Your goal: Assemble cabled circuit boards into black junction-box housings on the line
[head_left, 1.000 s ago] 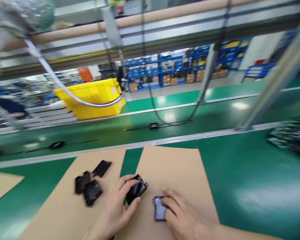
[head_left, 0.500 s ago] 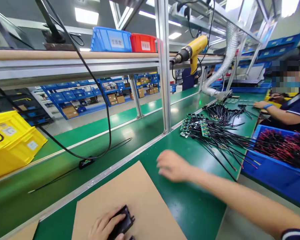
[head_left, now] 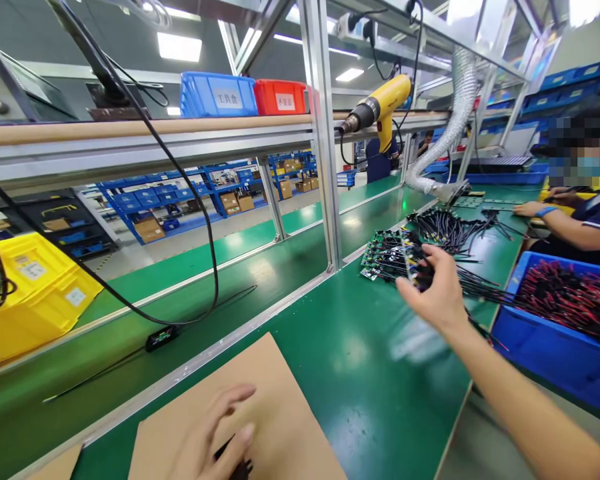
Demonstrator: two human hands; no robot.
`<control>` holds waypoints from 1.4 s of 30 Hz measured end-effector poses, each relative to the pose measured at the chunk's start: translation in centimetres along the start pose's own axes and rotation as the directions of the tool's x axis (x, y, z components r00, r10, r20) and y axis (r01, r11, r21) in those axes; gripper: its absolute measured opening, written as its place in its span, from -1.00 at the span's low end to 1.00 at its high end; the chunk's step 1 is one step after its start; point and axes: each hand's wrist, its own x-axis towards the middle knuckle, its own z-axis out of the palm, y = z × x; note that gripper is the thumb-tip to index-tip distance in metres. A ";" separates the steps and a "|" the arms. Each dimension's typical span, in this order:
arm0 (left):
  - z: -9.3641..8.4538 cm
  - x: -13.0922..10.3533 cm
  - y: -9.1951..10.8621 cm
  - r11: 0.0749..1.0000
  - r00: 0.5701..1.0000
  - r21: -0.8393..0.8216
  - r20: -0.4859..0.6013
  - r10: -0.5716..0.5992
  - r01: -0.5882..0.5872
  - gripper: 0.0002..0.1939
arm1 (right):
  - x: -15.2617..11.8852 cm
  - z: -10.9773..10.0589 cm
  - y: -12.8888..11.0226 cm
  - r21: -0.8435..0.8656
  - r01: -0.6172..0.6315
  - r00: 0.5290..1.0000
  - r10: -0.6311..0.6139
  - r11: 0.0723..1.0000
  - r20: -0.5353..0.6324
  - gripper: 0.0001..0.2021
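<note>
My left hand (head_left: 213, 437) is over a cardboard sheet (head_left: 265, 407), thumb and fingers apart. Beneath it a small black plastic housing (head_left: 237, 467) shows in part; the rest is hidden by the hand. My right hand (head_left: 440, 297) reaches out at the pile of green circuit boards (head_left: 380, 250) with black cables (head_left: 450, 223). Its thumb and index finger are spread around the near edge of the pile, and the other fingers are partly hidden. Whether it touches a board cannot be made out.
A blue bin (head_left: 545, 340) of red and black wires stands right of the green bench (head_left: 340, 380). A wired board (head_left: 161, 339) lies on the conveyor (head_left: 100, 373). Overhead hang a yellow heat gun (head_left: 385, 103) and a loose black cable (head_left: 213, 247). A co-worker (head_left: 580, 220) sits at right.
My right hand has moved right and away from me, from bare bench to the circuit boards, and its fingers have spread. My left hand's fingers have lifted off the black housing.
</note>
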 end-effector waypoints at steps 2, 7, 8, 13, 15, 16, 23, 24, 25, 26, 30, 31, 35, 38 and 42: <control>2.0 2.1 4.3 0.967 0.971 -0.251 0.215 0.104 -0.048 -0.51 | -4.7 0.2 -5.1 0.064 0.102 0.994 -0.099 0.993 -0.047 -0.14; 5.6 4.5 10.0 0.776 0.936 -0.629 0.300 0.185 0.048 -0.43 | -14.7 1.5 -13.2 0.392 0.440 0.884 -0.465 0.808 -0.033 -0.03; 5.4 4.5 10.1 0.801 0.956 -0.597 0.258 0.142 0.042 -0.50 | -15.3 1.0 -13.7 0.461 0.481 0.838 -0.545 0.746 0.008 -0.02; -0.6 3.6 9.8 0.926 0.957 -0.251 -0.007 0.289 -0.282 -0.68 | -10.8 -4.6 -14.0 0.654 0.463 0.798 -0.603 0.598 -0.013 -0.37; -3.4 2.9 10.9 0.893 0.904 -0.156 0.003 0.428 -0.423 -0.59 | -7.5 -5.7 -14.4 0.621 0.459 0.818 -0.575 0.636 -0.017 -0.37; -4.5 2.5 11.7 0.877 0.880 -0.120 0.043 0.473 -0.465 -0.56 | -6.0 -5.7 -14.9 0.612 0.467 0.802 -0.597 0.638 0.010 -0.36; -7.5 1.3 15.8 0.869 0.862 0.063 0.185 0.472 -0.490 -0.71 | -3.6 -0.3 -18.5 0.791 0.305 0.519 -0.789 0.531 0.329 -0.33; -7.7 1.3 15.4 0.874 0.865 0.040 0.172 0.472 -0.485 -0.73 | -3.7 0.3 -18.7 0.796 0.249 0.515 -0.771 0.552 0.374 -0.45; -7.8 1.4 14.8 0.879 0.873 0.009 0.125 0.472 -0.476 -0.74 | -3.8 0.6 -18.9 0.792 0.197 0.512 -0.750 0.578 0.419 -0.59; -7.7 1.5 14.1 0.884 0.883 -0.041 0.042 0.468 -0.466 -0.72 | -3.8 0.8 -19.1 0.777 0.161 0.516 -0.722 0.609 0.460 -0.72; -5.2 1.1 11.1 0.837 0.926 -0.420 -0.288 0.245 -0.352 -0.36 | -3.0 0.1 -19.8 0.566 0.170 0.662 -0.519 0.807 0.541 -0.87; -3.9 1.0 10.7 0.806 0.935 -0.495 -0.300 0.191 -0.324 -0.28 | -2.8 -0.1 -20.0 0.517 0.174 0.688 -0.479 0.838 0.546 -0.89; 1.0 1.2 10.5 0.751 0.941 -0.615 -0.337 0.027 -0.242 -0.30 | -2.0 -1.3 -21.1 0.619 -0.098 0.498 -0.500 0.779 0.708 -0.79; 1.8 1.4 10.9 0.704 0.944 -0.691 -0.317 -0.090 -0.164 -0.54 | -1.0 -2.9 -21.6 0.549 -0.451 0.130 -0.557 0.703 0.820 -0.64; -1.1 -0.6 11.1 0.650 0.987 -0.755 -0.018 -0.158 0.090 -0.64 | 1.9 -4.2 -20.2 0.488 -0.344 -0.060 -0.538 0.802 0.841 -0.46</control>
